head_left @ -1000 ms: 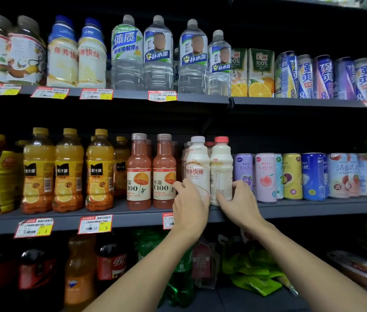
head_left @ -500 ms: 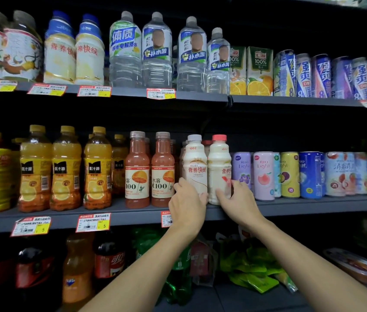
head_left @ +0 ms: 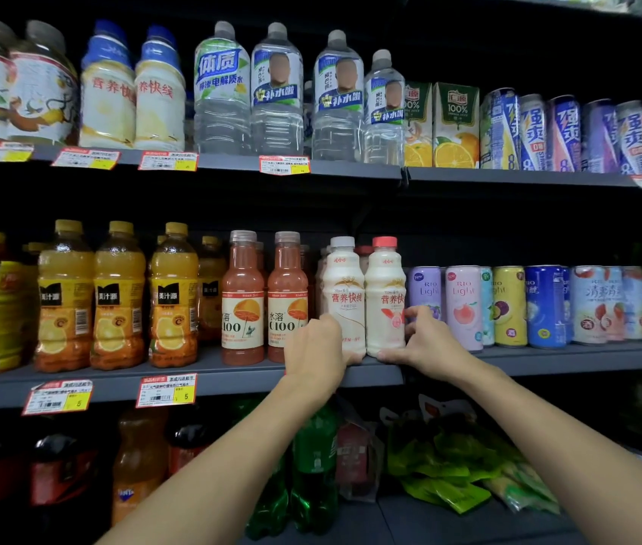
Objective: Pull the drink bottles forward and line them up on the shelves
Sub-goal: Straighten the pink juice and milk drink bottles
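Far to my left on the middle shelf (head_left: 233, 373), the orange juice bottles (head_left: 119, 297) stand with their fronts near the lip. The two grapefruit bottles (head_left: 242, 304) next to them do the same, and I take that as the line I have to match.

My left hand (head_left: 315, 348) comes next. It sits low on the left flank of the white-capped bottle (head_left: 345, 297), fingers curled round behind it, with the back of the hand covering part of the nearer grapefruit bottle's foot. I hold low because these bottles are tall and narrow — a pull near the base should slide them rather than tip them.

The white-capped bottle touches its neighbour, the red-capped bottle (head_left: 384, 297), side to side. Both are upright with their labels facing me and their bases close to the shelf lip. The back bottles (head_left: 364, 251) of the same kind show only their caps behind this pair.

My right hand (head_left: 425, 342) mirrors the left — thumb laid along the foot of the red-capped bottle, fingers hooked round its right side, in the gap between it and the purple can (head_left: 425, 289). So the pair lies between my two hands, gripped from both sides. Past my right hand, the row of cans (head_left: 547, 304) runs on along the shelf.
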The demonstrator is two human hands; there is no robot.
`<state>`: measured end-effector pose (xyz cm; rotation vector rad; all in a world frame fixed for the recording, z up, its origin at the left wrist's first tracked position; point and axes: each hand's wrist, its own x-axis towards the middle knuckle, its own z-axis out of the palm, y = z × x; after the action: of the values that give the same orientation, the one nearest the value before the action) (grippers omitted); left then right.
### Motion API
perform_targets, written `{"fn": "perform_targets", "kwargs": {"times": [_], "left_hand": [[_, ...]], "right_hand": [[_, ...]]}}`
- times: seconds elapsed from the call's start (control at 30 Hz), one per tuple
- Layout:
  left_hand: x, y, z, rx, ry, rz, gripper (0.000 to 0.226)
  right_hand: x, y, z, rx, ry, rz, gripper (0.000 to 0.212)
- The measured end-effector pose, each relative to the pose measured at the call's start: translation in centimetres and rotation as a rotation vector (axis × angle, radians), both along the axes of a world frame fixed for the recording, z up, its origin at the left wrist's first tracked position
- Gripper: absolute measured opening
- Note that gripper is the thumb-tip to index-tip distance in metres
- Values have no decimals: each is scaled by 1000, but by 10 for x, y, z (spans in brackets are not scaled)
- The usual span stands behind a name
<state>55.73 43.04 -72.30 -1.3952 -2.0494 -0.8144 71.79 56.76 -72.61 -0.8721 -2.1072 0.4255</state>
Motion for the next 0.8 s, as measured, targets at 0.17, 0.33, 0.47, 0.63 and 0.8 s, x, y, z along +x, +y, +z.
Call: {"fn": "perform_targets", "kwargs": {"times": [0.17,0.33,0.47,0.63,0.8], "left_hand": [[-2,1,5,-13,3,-30,63],[0,4,0,33,-35,-38,60],[-1,6,0,40,-51,-50,61],[-1,5,0,30,-65,-67,61],[-2,4,1,15,-74,-79,61]], "right_hand": [[-2,7,7,87,-120,12,87],[1,4,5,105,-98,19,93],[2,2,3,123,-82,5,104],[1,6,1,120,-94,-2,106],[1,9,0,114,-92,10,104]]}}
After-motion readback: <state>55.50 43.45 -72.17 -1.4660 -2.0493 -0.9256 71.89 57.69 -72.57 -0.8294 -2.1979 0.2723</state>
